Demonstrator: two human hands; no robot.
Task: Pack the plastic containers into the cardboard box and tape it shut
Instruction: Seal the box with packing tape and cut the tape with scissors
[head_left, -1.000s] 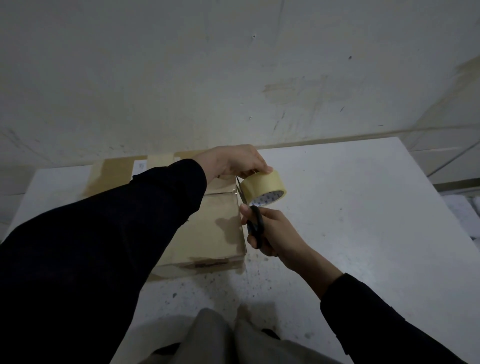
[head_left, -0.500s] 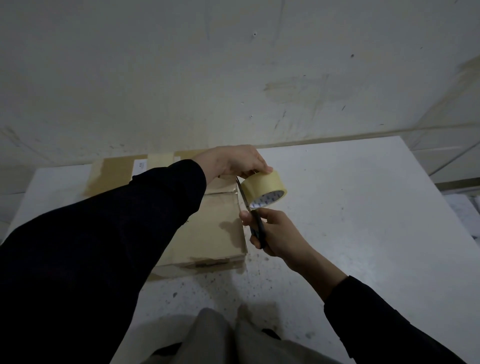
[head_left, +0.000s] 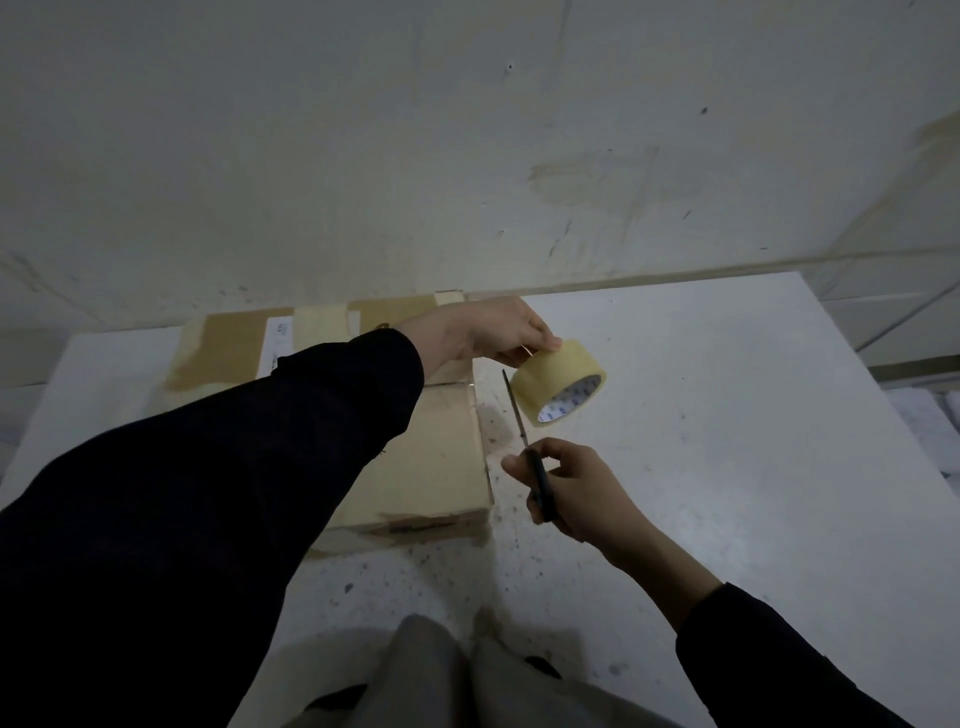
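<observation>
Fingers (head_left: 543, 344) of L hand (head_left: 483, 328) round tape roll (head_left: 556, 382), scissors (head_left: 541, 488) just beside.

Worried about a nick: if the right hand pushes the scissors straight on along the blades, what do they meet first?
Likely the left hand, just past the tip of the scissors; the tape roll sits slightly right of that line. Depth is unclear.

Dim rm; scuffed pale wall (head_left: 467, 156); speckled white table (head_left: 727, 415)
</observation>
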